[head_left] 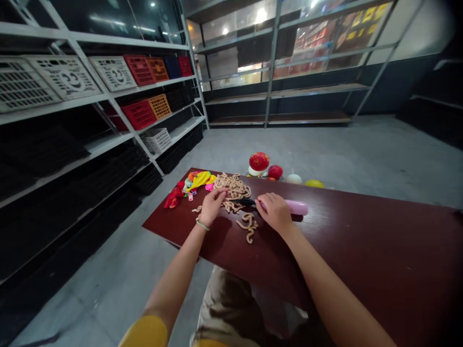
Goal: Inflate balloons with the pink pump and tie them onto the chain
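Your right hand (275, 212), at the centre of the frame, is wrapped around a pump (298, 207), its pink barrel emerging at the right and its black nozzle (243, 201) pointing left. Your left hand (212, 207) has thumb and fingers drawn together near the nozzle's tip; whether it pinches anything, you cannot tell from here. The pump lies crosswise between your hands, presumably so that the nozzle faces your left fingers.

Just beyond the left hand, on the table (361, 250), sits the large pile of tan strips (231, 185), probably kept there for easy reach. A smaller cluster (249, 225) lies nearer you, below the nozzle. Left of the pile rests a heap of coloured cloth-like pieces (197, 180), apparently grouped apart from the tan ones.

Past the table's far edge, at mid-frame, appear a large red balloon (259, 161), a small red balloon (275, 172), a white balloon (294, 179) and a yellow balloon (314, 183); the edge hides their lower parts, so what supports them is unseen. At upper left, a rack (130, 42) holds baskets (114, 72). Its lower levels sink into shadow, the table runs off at the right, and your yellow sleeve (146, 332) is cut by the lower border.
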Action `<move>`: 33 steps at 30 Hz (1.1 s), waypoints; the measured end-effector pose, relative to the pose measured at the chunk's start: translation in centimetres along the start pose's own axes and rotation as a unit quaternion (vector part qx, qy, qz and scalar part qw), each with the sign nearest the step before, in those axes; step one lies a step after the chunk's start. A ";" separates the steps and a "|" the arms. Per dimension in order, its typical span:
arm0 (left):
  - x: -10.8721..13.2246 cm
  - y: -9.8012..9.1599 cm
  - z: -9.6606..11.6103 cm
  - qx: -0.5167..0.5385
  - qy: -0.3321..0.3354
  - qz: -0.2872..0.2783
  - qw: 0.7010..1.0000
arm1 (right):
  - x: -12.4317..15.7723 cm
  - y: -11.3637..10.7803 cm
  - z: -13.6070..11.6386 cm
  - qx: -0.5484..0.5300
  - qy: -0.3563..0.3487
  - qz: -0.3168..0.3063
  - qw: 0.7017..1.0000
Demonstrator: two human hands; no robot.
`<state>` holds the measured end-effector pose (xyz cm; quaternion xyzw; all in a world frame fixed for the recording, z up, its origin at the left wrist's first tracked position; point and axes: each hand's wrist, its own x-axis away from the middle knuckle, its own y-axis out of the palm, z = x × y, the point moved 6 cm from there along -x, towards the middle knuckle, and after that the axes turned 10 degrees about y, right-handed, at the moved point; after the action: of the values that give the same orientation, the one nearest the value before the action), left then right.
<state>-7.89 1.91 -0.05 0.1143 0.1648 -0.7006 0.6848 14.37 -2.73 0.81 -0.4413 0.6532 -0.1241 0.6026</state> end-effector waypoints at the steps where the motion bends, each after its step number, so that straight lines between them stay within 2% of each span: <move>1: 0.7 -1.4 -0.3 -0.027 0.001 0.009 1.000 | 0.1 0.2 -0.2 -0.001 -0.007 -0.005 1.000; 4: 2.2 -5.7 -1.9 -0.074 -0.033 0.058 0.995 | 0.5 0.9 -1.1 -0.014 -0.027 -0.018 0.999; 6: 2.4 -8.1 -3.1 -0.101 -0.057 0.093 0.989 | 0.7 1.3 -2.0 -0.027 -0.041 -0.027 0.998; 9: 1.0 -9.9 -4.0 -0.199 -0.040 0.093 0.975 | 1.0 1.9 -3.5 -0.042 -0.064 -0.048 0.996; 11: -0.9 -9.5 -4.2 -0.272 -0.010 0.059 0.960 | 1.3 2.3 -4.2 -0.047 -0.074 -0.060 0.994; 14: -3.5 -7.7 -4.6 -0.355 0.029 0.003 0.934 | 1.7 2.8 -4.7 -0.054 -0.088 -0.064 0.993; 16: -4.6 -6.6 -5.1 -0.394 0.048 -0.013 0.918 | 1.8 3.0 -4.8 -0.059 -0.095 -0.065 0.992; 19: -5.3 -5.7 -6.2 -0.419 0.076 -0.023 0.905 | 1.8 3.1 -4.6 -0.066 -0.091 -0.064 0.992; 22: -5.2 -5.7 -7.1 -0.420 0.086 -0.033 0.903 | 1.7 3.0 -4.3 -0.076 -0.083 -0.060 0.992; 24: -5.0 -6.0 -7.2 -0.413 0.087 -0.020 0.906 | 1.6 3.0 -4.2 -0.082 -0.078 -0.058 0.992; 26: -4.7 -6.4 -6.7 -0.392 0.096 0.020 0.914 | 1.6 3.0 -4.0 -0.087 -0.070 -0.059 0.992; 30: -4.3 -6.8 -4.5 -0.329 0.139 0.100 0.929 | 1.0 2.6 -3.6 -0.085 -0.063 -0.063 0.992; 33: -4.4 -6.6 -2.7 -0.300 0.157 0.117 0.934 | -0.3 1.8 -2.6 -0.064 -0.031 -0.070 0.995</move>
<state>-14.53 7.09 -0.35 0.0310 0.4583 -0.5067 0.7295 11.23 -2.38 0.38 -0.5272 0.6085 -0.1102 0.5828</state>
